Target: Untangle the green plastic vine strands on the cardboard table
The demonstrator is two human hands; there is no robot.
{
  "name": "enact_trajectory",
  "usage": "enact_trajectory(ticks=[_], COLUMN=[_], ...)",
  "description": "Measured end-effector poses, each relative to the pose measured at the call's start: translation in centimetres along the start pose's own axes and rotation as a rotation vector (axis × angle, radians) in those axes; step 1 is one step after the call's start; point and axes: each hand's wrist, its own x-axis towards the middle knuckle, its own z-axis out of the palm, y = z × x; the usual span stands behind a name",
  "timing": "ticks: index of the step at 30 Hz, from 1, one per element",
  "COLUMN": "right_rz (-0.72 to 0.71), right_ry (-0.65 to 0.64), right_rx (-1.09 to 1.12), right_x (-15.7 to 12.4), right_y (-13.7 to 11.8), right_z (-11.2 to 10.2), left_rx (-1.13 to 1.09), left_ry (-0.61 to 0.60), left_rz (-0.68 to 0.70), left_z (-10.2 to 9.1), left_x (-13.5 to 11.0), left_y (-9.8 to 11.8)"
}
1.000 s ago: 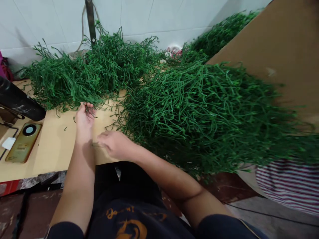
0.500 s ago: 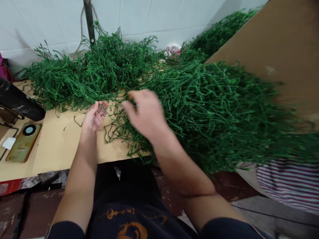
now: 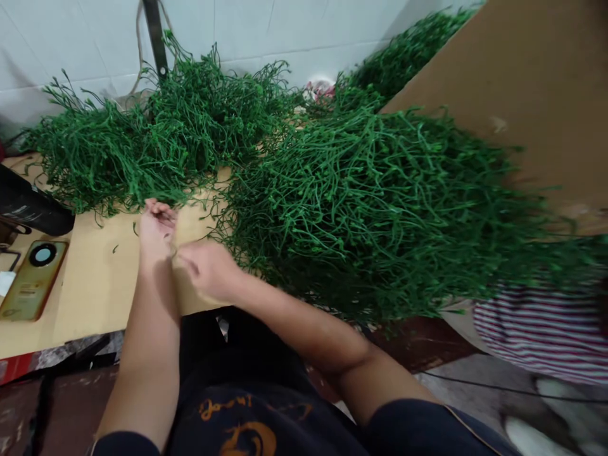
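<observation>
My left hand (image 3: 159, 218) is raised over the tan board, palm partly up, with its fingers curled in. Whatever its fingers hold is too small to make out. Just below it, by the left wrist, my right hand (image 3: 209, 269) is closed in a pinch and slightly blurred. A thin green stem (image 3: 171, 247) shows faintly at its fingertips. Beyond my left hand lies a pile of green artificial stems (image 3: 190, 120) with small budded tips. A larger heap of the same stems (image 3: 370, 196) spreads to the right of my right hand.
A tan board (image 3: 104, 272) covers the table. At left are a black bottle (image 3: 33, 206) and a gold phone (image 3: 33, 282). A large cardboard sheet (image 3: 522, 82) leans at upper right. Striped fabric (image 3: 536, 329) shows at lower right, and a metal post (image 3: 156, 38) stands behind.
My right hand has moved left and toward me, from the edge of the large heap to beside my left wrist, and its fingers have closed. My left hand has shifted left and turned.
</observation>
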Motion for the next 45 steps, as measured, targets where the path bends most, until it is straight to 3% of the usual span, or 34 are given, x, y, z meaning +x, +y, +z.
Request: enact_trajectory(ticks=[3,4,8,10,11,13,17,19,21,28,33,36,38,43,45], right_rz=[-0.117,-0.071,0.307,0.483,0.5,0.409,0.105,0.074,0.071,0.1,0.049,0.013,-0.022,-0.082,-0.08], right_ry=[0.039,0.134,0.749,0.949,0.996,0.936,0.426,0.253,0.166,0.137,0.195,0.199,0.19,0.164,0.153], right_rx=[-0.017,-0.069,-0.301,-0.369,-0.38,-0.355,-0.259,-0.253,-0.255,-0.248,-0.198,-0.182,-0.2,-0.304,-0.316], right_x=[-1.2,-1.4,-1.9,-2.1,-2.1,-1.3,2.8,5.2,7.1,8.5,7.9,7.0,6.2,4.4,4.1], right_y=[-0.2,0.4,5.2,6.7,6.8,6.1,2.8,1.7,1.4,3.2,3.7,3.6,3.3,3.0,3.0], right_z=[-1.2,-2.4,-9.6,-12.1,-12.7,-12.3,-7.4,-5.0,-3.6,-2.9,-2.5,-2.7,-2.8,-2.1,-1.5], left_rx=[-0.106,-0.094,-0.025,0.012,0.027,0.059,0.143,0.171,0.206,0.354,0.414,0.382,0.362,0.407,0.458], left_ry=[0.027,-0.026,-0.227,-0.241,-0.239,-0.232,-0.247,-0.265,-0.272,-0.263,-0.087,-0.04,-0.044,-0.197,-0.158], left_rz=[-0.003,-0.031,-0.077,-0.063,-0.063,-0.078,-0.13,-0.139,-0.14,-0.126,0.031,0.037,0.023,-0.008,0.019], left_z=[-0.9,-1.1,-1.2,-1.1,-1.1,-1.1,-1.0,-1.0,-1.0,-0.7,-0.7,-0.6,-0.4,-0.1,-0.2], left_x=[-0.2,-0.5,-1.7,-1.8,-1.8,-1.7,-1.8,-1.8,-1.8,-1.4,-0.9,-0.7,-0.9,-1.6,-1.4], left_y=[1.4,1.6,1.9,1.8,1.8,1.9,1.8,1.8,1.8,2.0,1.4,1.3,1.4,1.4,1.1])
